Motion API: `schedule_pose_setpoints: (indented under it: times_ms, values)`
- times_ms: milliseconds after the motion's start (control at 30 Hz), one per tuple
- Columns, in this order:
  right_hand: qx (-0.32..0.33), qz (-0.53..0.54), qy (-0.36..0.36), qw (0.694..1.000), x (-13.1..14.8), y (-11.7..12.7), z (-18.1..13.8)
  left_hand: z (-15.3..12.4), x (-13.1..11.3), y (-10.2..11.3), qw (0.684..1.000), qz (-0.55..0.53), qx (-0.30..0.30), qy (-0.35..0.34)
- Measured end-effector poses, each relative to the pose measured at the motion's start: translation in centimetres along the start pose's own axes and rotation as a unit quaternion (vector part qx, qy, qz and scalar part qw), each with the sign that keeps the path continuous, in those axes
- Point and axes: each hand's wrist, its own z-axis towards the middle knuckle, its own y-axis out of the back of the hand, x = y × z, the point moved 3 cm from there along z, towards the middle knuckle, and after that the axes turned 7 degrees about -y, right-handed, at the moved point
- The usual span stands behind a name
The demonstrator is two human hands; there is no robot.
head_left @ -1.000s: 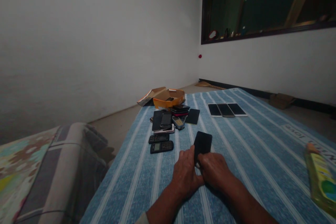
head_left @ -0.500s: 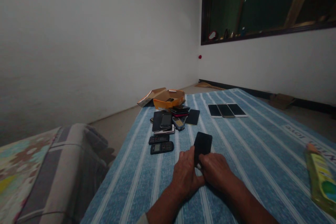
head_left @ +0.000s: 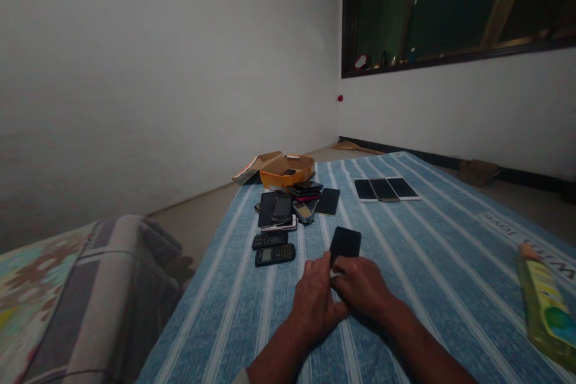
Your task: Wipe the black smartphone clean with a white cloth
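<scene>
A black smartphone (head_left: 345, 242) lies on the striped blue bedsheet, its lower part covered by my hands. My left hand (head_left: 315, 300) is closed round the phone's left edge. Over the phone's lower half, my right hand (head_left: 363, 285) has its fingers curled in, pressing on the screen. A small whitish bit (head_left: 333, 274) shows under those fingers, too little to name. Left of my hands lie two black keypad phones, the nearer keypad phone (head_left: 275, 254) and the farther keypad phone (head_left: 270, 240).
Beyond them are a pile of phones (head_left: 282, 210) and an open orange cardboard box (head_left: 287, 180). Three smartphones (head_left: 384, 189) lie side by side at the back right. A bottle of yellow-green liquid (head_left: 544, 306) lies at the right. A covered couch or bed edge (head_left: 103, 288) stands at left.
My right hand has slid a little up the phone, covering more of its screen. My left hand keeps its grip. The whole view has shifted slightly.
</scene>
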Motion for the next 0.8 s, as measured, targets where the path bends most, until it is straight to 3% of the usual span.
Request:
schedule_pose_setpoints:
  times_ms: [200, 467, 800]
  values:
    - [-0.083, -0.010, -0.055, 0.995, -2.4, 0.8, 0.9, 0.0, -0.3, 0.5, 1.000, -0.017, -0.002, 0.012]
    - [-0.028, -0.071, -0.008, 0.997, -1.1, -0.5, 0.4, 0.1, -0.5, -0.3, 1.000, 0.010, -0.016, 0.021]
    - [-0.024, -0.072, 0.024, 0.997, -0.3, -0.9, -0.1, 0.5, -1.0, -0.7, 0.998, 0.050, 0.007, 0.035]
